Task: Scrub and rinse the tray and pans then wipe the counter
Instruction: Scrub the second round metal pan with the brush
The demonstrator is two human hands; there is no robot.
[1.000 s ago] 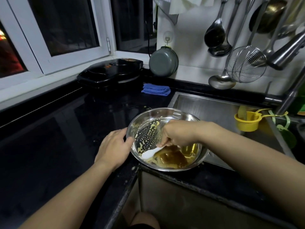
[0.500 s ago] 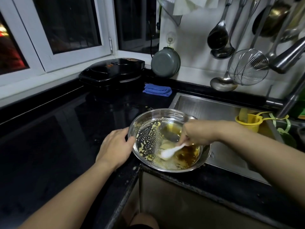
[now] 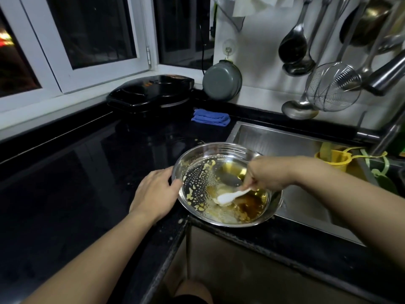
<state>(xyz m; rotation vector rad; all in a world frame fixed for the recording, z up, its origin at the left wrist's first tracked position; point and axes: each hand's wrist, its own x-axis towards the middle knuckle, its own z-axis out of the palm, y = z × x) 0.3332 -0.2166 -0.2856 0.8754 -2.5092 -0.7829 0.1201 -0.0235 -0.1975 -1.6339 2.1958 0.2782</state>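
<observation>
The left hand [image 3: 154, 191] holds the pan [image 3: 223, 185] rim at nine o'clock; the right hand [image 3: 266, 174] grips a white scraper [image 3: 230, 196]. Best to keep it steady and scrape slowly.

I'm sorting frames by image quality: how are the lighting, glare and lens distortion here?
Head view: dim indoor light, dark windows; the black counter mirrors the window frames; glare on the steel pan rim; wide-angle lens bows the edges; the hanging ladles look sharp, and the right hand shows no evident blur.
</observation>
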